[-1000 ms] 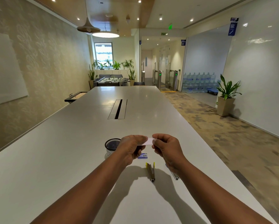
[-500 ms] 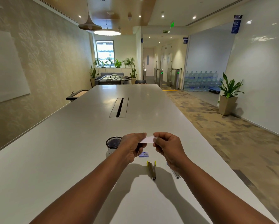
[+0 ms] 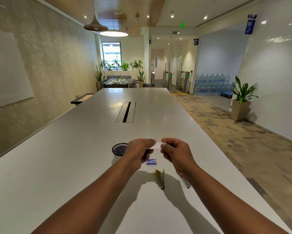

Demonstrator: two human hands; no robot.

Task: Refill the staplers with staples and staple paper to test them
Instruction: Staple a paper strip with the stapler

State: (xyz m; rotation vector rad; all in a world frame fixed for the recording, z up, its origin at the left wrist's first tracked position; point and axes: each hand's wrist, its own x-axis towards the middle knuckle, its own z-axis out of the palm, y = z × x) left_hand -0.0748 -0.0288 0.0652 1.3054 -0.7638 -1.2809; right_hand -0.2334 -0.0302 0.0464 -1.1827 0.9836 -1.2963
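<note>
Both left hand (image 3: 139,152) and right hand (image 3: 175,152) pinching a small white slip (image 3: 156,146); open stapler (image 3: 160,179) just below. Probably preparing staples; next, loading needs careful alignment.

Smooth, faintly glossy white table (image 3: 91,149), black wire-mesh cup (image 3: 119,148), shiny metal staplers (image 3: 160,179), matt white paper (image 3: 156,146).

2 bare forearms, left hand (image 3: 138,152) and right hand (image 3: 176,153), no sleeves, jewellery-free
</note>
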